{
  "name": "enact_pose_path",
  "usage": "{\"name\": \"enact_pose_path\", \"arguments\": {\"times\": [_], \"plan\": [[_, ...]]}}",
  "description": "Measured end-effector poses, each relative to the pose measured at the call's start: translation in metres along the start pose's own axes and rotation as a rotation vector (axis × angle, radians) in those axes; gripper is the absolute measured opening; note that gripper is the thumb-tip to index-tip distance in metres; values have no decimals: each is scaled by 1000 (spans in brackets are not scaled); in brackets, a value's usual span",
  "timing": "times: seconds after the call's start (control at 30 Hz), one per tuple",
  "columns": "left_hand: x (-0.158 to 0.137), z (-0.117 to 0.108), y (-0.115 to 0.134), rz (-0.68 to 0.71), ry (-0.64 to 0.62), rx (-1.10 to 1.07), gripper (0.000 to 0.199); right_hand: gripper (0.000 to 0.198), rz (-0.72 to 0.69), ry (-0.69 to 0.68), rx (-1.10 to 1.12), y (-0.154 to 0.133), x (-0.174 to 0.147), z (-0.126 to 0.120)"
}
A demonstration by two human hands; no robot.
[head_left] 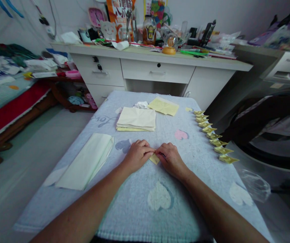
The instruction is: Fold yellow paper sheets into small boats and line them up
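Note:
A small folded piece of yellow paper (154, 159) lies on the cloth-covered table between my hands. My left hand (139, 153) grips its upper left part with thumb and fingers closed. From the other side my right hand (169, 158) pinches the same paper, and the fingertips of both hands nearly meet. The fingers hide the paper's upper end. Beyond my hands sits a stack of creased cream paper sheets (136, 118). Several folded yellow paper pieces with pointed ends (214, 136) stand in a row along the table's right edge.
Folded pale paper (86, 162) lies at left on the blue heart-patterned cloth (135, 202). Yellow sheets (163, 106) and crumpled white tissue (142, 105) are at the back. Behind stands a cluttered white desk (157, 69); a front-loading washing machine (287, 72) is at right.

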State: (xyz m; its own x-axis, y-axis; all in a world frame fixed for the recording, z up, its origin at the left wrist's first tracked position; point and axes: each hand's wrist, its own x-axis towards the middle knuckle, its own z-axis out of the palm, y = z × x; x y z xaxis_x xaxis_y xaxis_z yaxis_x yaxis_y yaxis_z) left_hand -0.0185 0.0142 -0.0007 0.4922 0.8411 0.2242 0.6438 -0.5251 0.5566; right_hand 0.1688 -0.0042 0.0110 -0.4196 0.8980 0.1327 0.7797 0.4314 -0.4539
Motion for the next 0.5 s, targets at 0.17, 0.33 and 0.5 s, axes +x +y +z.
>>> {"name": "enact_pose_path", "arguments": {"times": [0.17, 0.33, 0.5], "plan": [[2, 1, 3, -206, 148, 77, 9, 14, 78, -14, -67, -7, 3, 1], [-3, 2, 8, -238, 108, 161, 15, 11, 111, -7, -95, -12, 4, 2], [-6, 2, 12, -258, 109, 158, 14, 9, 130, -12, -104, -11, 4, 5]]}}
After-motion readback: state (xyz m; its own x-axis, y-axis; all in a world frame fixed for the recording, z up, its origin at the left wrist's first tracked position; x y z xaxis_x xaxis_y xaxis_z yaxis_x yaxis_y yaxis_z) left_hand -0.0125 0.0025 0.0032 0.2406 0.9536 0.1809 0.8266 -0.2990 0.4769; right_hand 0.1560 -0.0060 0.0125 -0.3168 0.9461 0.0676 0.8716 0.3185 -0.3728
